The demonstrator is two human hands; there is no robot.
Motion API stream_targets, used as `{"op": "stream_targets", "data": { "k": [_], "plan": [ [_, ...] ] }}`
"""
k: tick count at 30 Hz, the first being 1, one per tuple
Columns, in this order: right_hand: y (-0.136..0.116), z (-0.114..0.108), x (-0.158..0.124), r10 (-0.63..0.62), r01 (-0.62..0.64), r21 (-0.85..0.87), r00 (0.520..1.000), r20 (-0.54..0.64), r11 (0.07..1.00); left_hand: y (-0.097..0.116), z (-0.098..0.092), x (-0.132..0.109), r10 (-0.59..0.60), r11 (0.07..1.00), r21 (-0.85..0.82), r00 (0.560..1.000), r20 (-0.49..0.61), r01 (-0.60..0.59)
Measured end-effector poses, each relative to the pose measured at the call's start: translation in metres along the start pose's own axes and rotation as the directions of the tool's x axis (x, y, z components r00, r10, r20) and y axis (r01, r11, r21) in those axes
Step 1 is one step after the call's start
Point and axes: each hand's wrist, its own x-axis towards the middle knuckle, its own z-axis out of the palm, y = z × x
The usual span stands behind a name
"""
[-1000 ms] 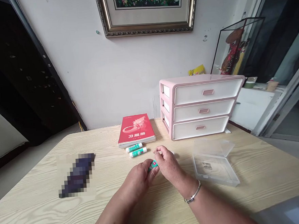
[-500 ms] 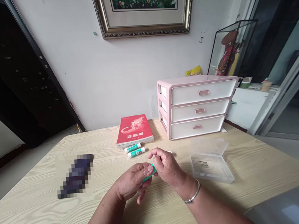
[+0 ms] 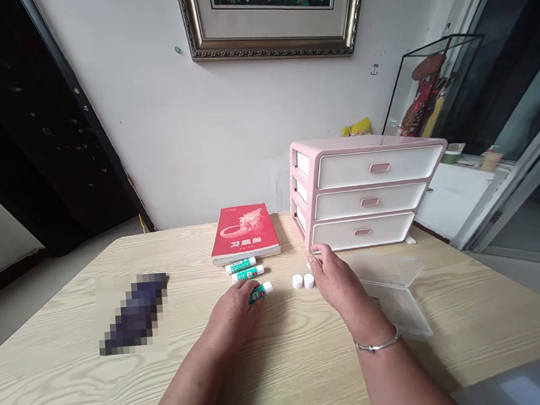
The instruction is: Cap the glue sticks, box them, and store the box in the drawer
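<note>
My left hand [image 3: 235, 308] is closed around a green-and-white glue stick [image 3: 260, 292], holding it low over the table with its white end pointing right. Two similar glue sticks [image 3: 240, 265] lie side by side just beyond, in front of the red book [image 3: 244, 232]. My right hand [image 3: 334, 278] is farther right, with its fingers closed on a small white cap [image 3: 309, 266], of which only an edge shows. Beside those fingers, two white caps [image 3: 297, 281] stand on the table close together.
A clear plastic box [image 3: 409, 310] with its lid raised sits right of my right hand, partly hidden by it. Behind stands a pink-and-white drawer unit [image 3: 312, 147]. A blurred dark object [image 3: 134, 314] lies at left on the wooden table [image 3: 79, 388].
My hands have come apart. The left has moved forward and left with the glue stick, lowering it beside the other two; the right has moved right, bringing the two white caps into view.
</note>
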Motion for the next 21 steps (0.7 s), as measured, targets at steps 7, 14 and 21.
{"op": "stream_targets", "data": {
  "k": [7, 14, 21],
  "plan": [
    [0.012, -0.003, -0.011, -0.07, 0.116, -0.188, 0.969, 0.239, 0.975, -0.009, 0.003, 0.004, 0.012, 1.0, 0.007, 0.996, -0.088, -0.011],
    [0.013, 0.0, -0.015, -0.064, 0.148, -0.276, 0.954, 0.293, 0.95, -0.015, 0.009, 0.009, 0.046, 0.998, 0.045, 0.994, -0.096, -0.041],
    [0.012, 0.013, -0.014, -0.076, 0.157, -0.276, 0.956, 0.284, 0.948, -0.019, 0.014, 0.017, 0.084, 0.996, 0.025, 0.979, -0.188, -0.08]
  ]
}}
